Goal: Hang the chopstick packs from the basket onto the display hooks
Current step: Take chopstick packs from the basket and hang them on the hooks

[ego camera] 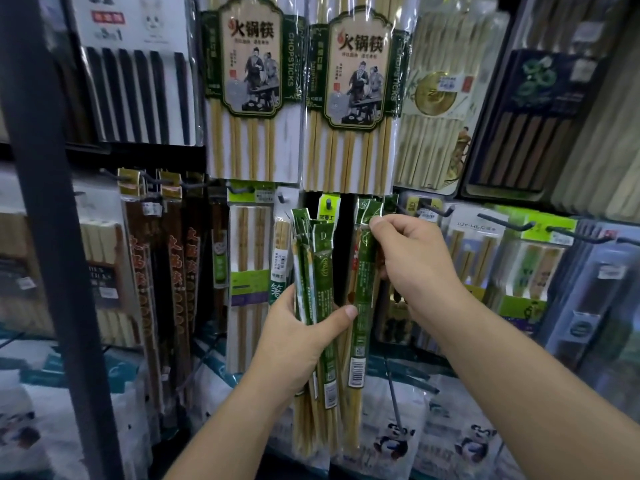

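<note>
The right hand [412,258] pinches one green pack [363,299] by its header up at the display hooks [438,210] while the left hand [294,336] grips the spare bundle [313,268] just beside it; if the hole misses, the pack could drop.

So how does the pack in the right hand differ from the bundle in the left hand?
The single pack is one item; the bundle is several packs. The right hand pinches the single pack at its top; the left hand grips the bundle round its middle. Both are green-sleeved and upright.
</note>
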{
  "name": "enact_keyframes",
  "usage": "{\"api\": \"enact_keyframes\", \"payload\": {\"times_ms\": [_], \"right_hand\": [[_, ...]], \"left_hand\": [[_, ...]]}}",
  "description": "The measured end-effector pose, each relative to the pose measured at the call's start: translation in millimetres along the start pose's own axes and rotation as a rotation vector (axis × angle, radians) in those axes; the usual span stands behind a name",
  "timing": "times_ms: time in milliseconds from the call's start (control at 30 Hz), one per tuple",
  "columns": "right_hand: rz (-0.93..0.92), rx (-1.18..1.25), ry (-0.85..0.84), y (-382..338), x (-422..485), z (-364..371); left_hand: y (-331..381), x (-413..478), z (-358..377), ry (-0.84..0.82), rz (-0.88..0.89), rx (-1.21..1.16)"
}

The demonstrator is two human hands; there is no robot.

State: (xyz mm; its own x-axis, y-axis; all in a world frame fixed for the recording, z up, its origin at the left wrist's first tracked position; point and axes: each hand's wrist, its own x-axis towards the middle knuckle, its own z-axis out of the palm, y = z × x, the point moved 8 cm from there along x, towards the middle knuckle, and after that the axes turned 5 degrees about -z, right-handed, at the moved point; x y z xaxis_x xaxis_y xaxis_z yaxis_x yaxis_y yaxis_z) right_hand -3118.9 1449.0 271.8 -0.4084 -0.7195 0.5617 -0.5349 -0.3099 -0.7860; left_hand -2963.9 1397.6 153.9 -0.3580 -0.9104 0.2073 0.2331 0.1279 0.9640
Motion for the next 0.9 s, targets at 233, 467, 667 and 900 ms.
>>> {"api": "enact_keyframes", "payload": {"times_ms": [233,467,667,900], "right_hand": [[-0.026,0.01,0.034,-5.8,-0.7,0.2],[-0.029,-0.067,0.082,-3.2,1.0,-1.2],[-0.065,-0.162,0.117,3.5,-5.3,-4.7],[-0.051,-0.148,0.101,5.0,-26.7,-4.1]], "left_hand": [[2.5,-0.9,-7.8,0.007,-0.034,0.023],[4.7,-3.7,-5.2,-0.074,-0.039,-0.005],[8.8,-6.8,-6.9,-0.111,-0.022,0.026],[17.2,-7.8,-18.4,-0.08,-0.02,0.037]]}}
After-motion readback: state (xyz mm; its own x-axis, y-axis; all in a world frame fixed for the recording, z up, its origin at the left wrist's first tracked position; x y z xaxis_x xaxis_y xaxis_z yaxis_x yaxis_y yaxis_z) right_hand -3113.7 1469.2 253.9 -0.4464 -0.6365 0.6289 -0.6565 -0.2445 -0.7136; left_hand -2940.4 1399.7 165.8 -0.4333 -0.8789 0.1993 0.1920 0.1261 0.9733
